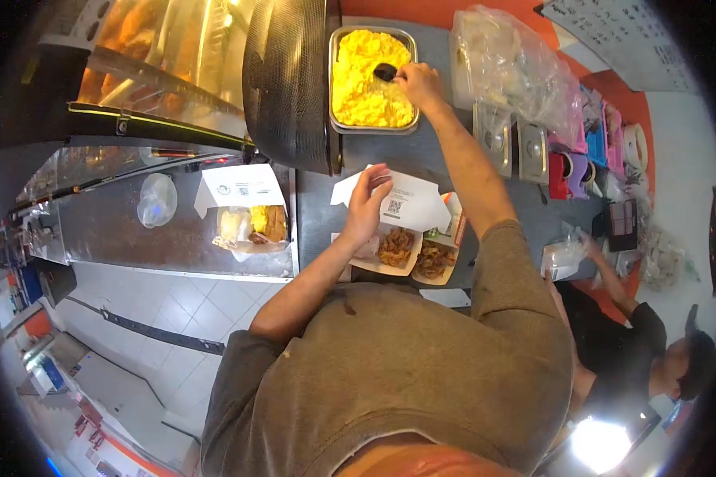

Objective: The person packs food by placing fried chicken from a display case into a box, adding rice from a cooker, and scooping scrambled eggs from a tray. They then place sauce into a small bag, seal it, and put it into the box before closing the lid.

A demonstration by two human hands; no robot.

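My right hand [420, 86] is closed around the handle of a black spoon [385, 72]. The spoon's head rests in yellow scrambled egg [362, 87], which fills a metal tray [336, 123]. Lower down, my left hand [366, 205] has its fingers stretched out beside the raised white lid [410, 203] of a paper food box. Browned fried pieces [395, 246] lie in that box. Right against it is a second open box [429, 280] with similar browned pieces [433, 260].
Left on the lower counter stand an open box [239, 187] with egg and other food, and a knotted plastic bag [157, 200]. A glass-fronted warmer [159, 56] is at upper left. Lidded metal containers [531, 151] line the right. A co-worker [612, 334] handles a white package [563, 258].
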